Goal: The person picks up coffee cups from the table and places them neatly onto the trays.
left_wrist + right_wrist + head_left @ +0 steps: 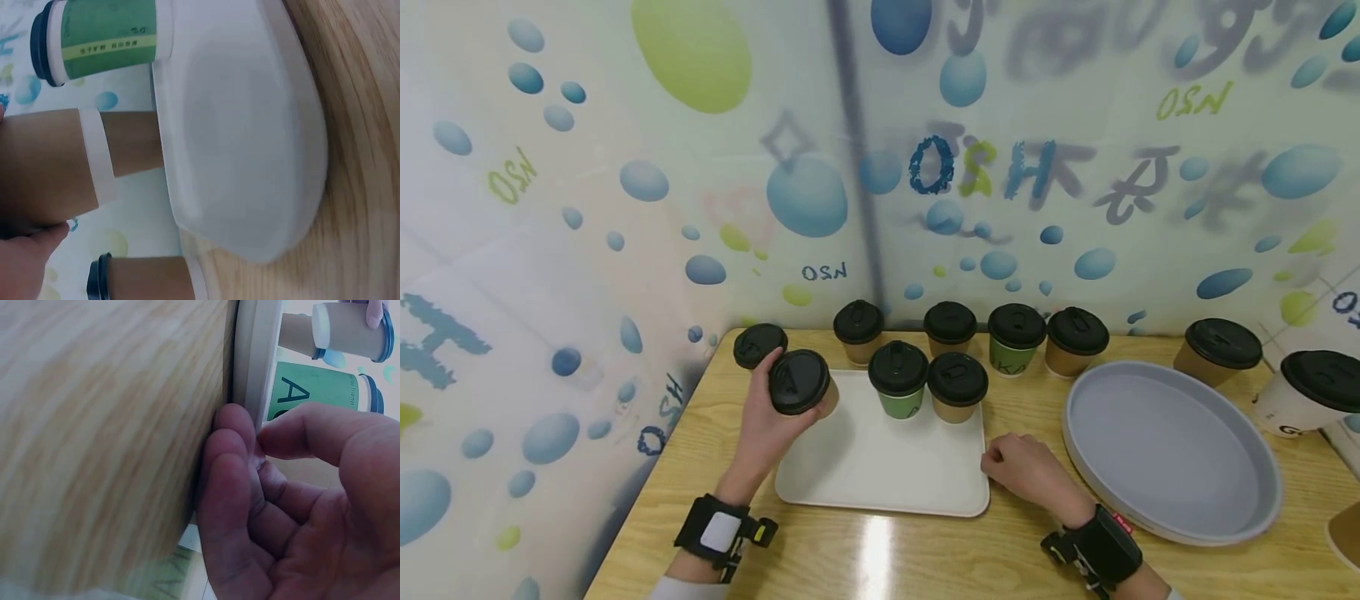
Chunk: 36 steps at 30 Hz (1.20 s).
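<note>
My left hand (pixel 775 421) grips a brown paper coffee cup (pixel 799 382) with a black lid. It is held upright above the left part of a white rectangular tray (pixel 880 467); in the left wrist view the cup's base (pixel 97 156) is apart from the tray. On the tray's back right stand a green cup (pixel 901 404) and a brown cup (pixel 957 408), both black-lidded. My right hand (pixel 1026 467) is at the tray's right edge. In the right wrist view its thumb and curled fingers (pixel 228 481) pinch the tray's rim (pixel 256 362).
Behind the tray stand several lidded cups, among them a green one (pixel 1017 350) and a brown one (pixel 760 346) at the back left. A round grey tray (pixel 1172 467) lies at right, near a white cup (pixel 1296 400). A patterned curtain (pixel 880 167) borders the wooden table (pixel 820 558).
</note>
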Each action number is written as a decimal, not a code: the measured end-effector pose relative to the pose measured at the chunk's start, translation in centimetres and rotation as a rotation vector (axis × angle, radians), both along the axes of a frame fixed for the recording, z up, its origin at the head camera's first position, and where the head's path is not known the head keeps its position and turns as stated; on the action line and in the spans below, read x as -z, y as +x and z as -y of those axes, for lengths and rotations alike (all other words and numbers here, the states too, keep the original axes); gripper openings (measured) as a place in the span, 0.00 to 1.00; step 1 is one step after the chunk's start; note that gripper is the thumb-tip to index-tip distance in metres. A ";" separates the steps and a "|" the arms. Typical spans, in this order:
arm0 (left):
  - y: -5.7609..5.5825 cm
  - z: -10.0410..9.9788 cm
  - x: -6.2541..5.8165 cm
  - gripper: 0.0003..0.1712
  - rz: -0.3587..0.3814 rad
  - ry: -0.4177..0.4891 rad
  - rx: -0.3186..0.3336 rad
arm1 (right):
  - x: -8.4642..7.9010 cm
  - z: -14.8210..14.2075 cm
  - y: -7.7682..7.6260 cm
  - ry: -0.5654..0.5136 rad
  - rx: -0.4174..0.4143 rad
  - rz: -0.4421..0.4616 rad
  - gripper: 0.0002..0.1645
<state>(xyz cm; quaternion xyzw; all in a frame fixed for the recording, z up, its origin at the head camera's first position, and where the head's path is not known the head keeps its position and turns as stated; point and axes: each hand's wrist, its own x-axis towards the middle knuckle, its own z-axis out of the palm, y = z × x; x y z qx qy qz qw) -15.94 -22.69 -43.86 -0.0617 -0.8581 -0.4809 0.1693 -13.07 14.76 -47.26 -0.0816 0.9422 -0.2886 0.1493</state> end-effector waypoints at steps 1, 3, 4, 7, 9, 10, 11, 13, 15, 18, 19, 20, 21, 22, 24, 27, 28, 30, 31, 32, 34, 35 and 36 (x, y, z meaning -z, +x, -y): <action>-0.2 -0.3 0.1 0.61 0.012 0.001 0.019 | 0.0 0.0 0.0 -0.001 0.000 0.000 0.21; -0.5 -0.8 0.3 0.61 0.030 -0.004 0.052 | 0.0 -0.1 0.0 -0.003 0.002 0.002 0.21; -0.7 -1.0 0.4 0.61 0.037 -0.011 0.063 | 0.0 -0.1 0.0 -0.004 0.004 0.005 0.22; -1.2 -1.5 0.6 0.61 0.054 -0.022 0.090 | 0.0 -0.2 0.0 -0.002 0.009 0.010 0.22; -1.5 -1.7 0.8 0.61 0.065 -0.038 0.102 | 0.0 -0.2 0.0 0.000 0.014 0.017 0.22; -1.7 -1.8 0.8 0.61 0.068 -0.043 0.108 | 0.0 -0.2 0.1 0.000 0.016 0.019 0.22; -1.8 -1.9 0.9 0.61 0.071 -0.052 0.112 | 0.0 -0.1 0.1 0.000 0.015 0.019 0.22; -2.0 -1.9 1.0 0.62 0.077 -0.068 0.120 | 0.0 -0.1 0.1 0.002 0.017 0.018 0.22; -2.3 -1.9 1.1 0.62 0.076 -0.080 0.126 | 0.0 0.0 0.0 0.002 0.014 0.013 0.22; -2.6 -1.8 1.5 0.61 0.069 -0.105 0.132 | 0.1 0.1 0.0 0.002 0.012 0.010 0.22; -2.7 -1.7 1.6 0.61 0.066 -0.113 0.133 | 0.1 0.1 -0.1 0.000 0.012 0.012 0.22; -2.8 -1.7 1.7 0.60 0.065 -0.117 0.133 | 0.1 0.1 -0.1 0.001 0.011 0.012 0.21; -2.9 -1.6 1.8 0.60 0.067 -0.120 0.135 | 0.1 0.1 -0.1 0.001 0.010 0.013 0.21; -3.0 -1.6 1.9 0.60 0.070 -0.125 0.136 | 0.2 0.1 -0.1 0.002 0.010 0.013 0.21; -3.2 -1.6 2.0 0.61 0.081 -0.125 0.140 | 0.2 0.0 -0.1 0.000 0.012 0.013 0.20; -3.4 -1.5 2.0 0.61 0.104 -0.121 0.143 | 0.3 0.0 -0.2 0.002 0.009 0.005 0.20; -3.4 -1.4 2.0 0.61 0.109 -0.118 0.145 | 0.3 0.0 -0.2 0.003 0.008 0.002 0.20; -3.6 -1.4 2.1 0.61 0.120 -0.115 0.149 | 0.4 0.0 -0.2 0.004 0.007 -0.002 0.20; -3.6 -1.4 2.2 0.61 0.124 -0.113 0.151 | 0.4 0.0 -0.2 0.006 0.006 -0.004 0.21; -3.7 -1.4 2.2 0.61 0.128 -0.110 0.154 | 0.4 0.0 -0.2 0.006 0.007 -0.004 0.21; -3.9 -1.4 2.4 0.61 0.137 -0.103 0.163 | 0.4 0.1 -0.2 0.005 0.008 0.001 0.21; -3.9 -1.4 2.5 0.61 0.141 -0.098 0.168 | 0.4 0.1 -0.2 0.005 0.008 0.004 0.21; -4.0 -1.4 2.6 0.61 0.145 -0.092 0.172 | 0.4 0.1 -0.2 0.004 0.009 0.005 0.21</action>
